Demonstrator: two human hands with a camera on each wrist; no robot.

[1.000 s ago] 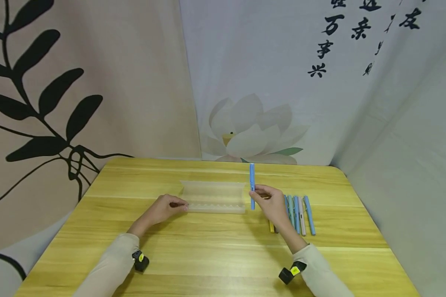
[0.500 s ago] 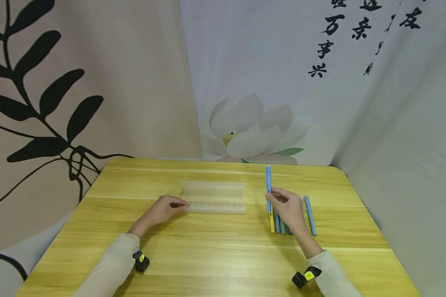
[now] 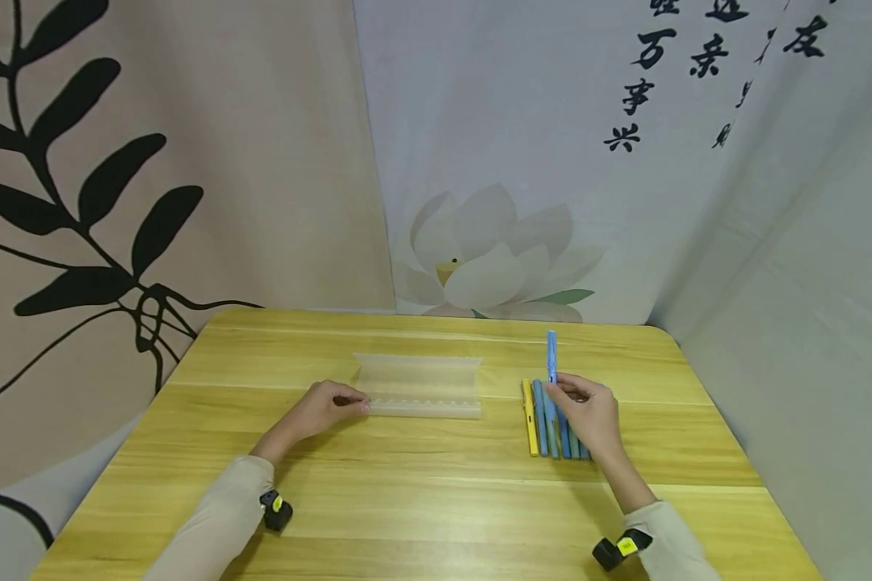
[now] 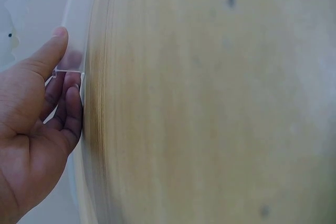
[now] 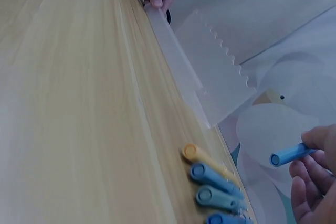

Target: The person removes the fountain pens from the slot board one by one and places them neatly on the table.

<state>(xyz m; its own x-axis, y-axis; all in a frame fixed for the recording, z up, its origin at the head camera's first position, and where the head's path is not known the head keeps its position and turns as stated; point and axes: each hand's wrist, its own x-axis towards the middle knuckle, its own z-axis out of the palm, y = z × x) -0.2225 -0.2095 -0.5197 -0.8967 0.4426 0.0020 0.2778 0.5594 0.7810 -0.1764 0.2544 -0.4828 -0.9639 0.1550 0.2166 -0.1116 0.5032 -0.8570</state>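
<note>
My left hand (image 3: pixel 329 406) pinches the near left corner of a clear plastic pen case (image 3: pixel 425 386), lying on the table with its scalloped part showing. In the left wrist view, the thumb and curled fingers (image 4: pixel 72 111) meet at the case's end wall. My right hand (image 3: pixel 590 410) holds a blue pen (image 3: pixel 551 353) upright between thumb and fingers, above a row of pens. Within that row are a yellow pen (image 3: pixel 530 418) at the left end, then blue pens (image 3: pixel 541 420) and green ones. The row's right part is hidden behind my right hand.
The wooden table (image 3: pixel 407 508) has rounded far corners. Behind it hangs a fabric backdrop (image 3: pixel 283 161) with printed leaves, a lotus and dark characters. Between the case and the pen row lies a stretch of table (image 3: pixel 501 420).
My right hand has moved right with the blue pen, from beside the case to over the row, uncovering the yellow pen and covering the rightmost pens. My left hand and the case stay put.
</note>
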